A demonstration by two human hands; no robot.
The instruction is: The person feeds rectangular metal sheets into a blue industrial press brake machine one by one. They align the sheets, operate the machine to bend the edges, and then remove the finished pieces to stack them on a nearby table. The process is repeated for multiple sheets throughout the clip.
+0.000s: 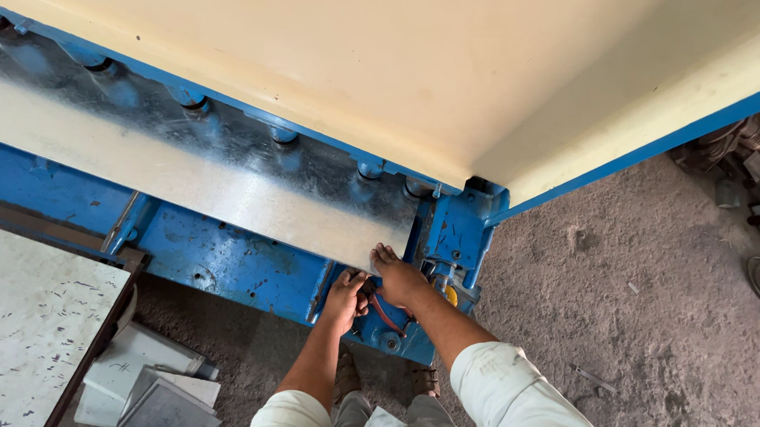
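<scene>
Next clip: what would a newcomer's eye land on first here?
The big blue machine with its cream top fills the upper frame, a shiny metal sheet lying across its bed. At its lower right corner both hands meet: the right hand on the sheet's edge, the left hand just below by a red cable.

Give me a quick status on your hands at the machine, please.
Left hand gripping a small dark part on the blue machine. Right hand resting at the metal sheet corner. Red cable between them. Nothing blocking.
</scene>
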